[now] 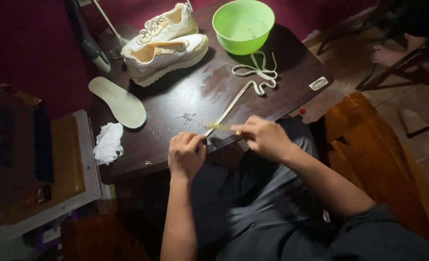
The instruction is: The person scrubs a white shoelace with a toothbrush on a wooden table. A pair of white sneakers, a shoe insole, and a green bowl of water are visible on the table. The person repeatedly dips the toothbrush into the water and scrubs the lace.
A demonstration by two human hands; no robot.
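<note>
The left hand (pixel 186 154) rests at the near edge of the dark wooden bench (pixel 185 96), its grip closed, pinning the near end of a flat white shoelace (pixel 234 102) against the bench top. The right hand (pixel 265 137) sits just beside it, to the right, its grip pinched on a thin yellowish brush-like tool (pixel 219 126) laid across the lace; the tool is blurred and its exact kind cannot be told.

Taking the lace as reference: it runs from the hands diagonally away across the bench, ending in a loose coil near the far right. Just beyond that coil stands a green bowl (pixel 243 25) holding clear liquid. To the far left of the lace lie two white sneakers (pixel 163 46), side by side and touching, both without laces as far as can be seen. Nearer and left of the lace lies a pale insole (pixel 118 102), flat on the bench. At the bench's left edge, well apart from the lace, sits a crumpled white cloth (pixel 108 142). A small white tag (pixel 318 83) lies right of the coil. The bench surface around the lace shows wet patches.
</note>
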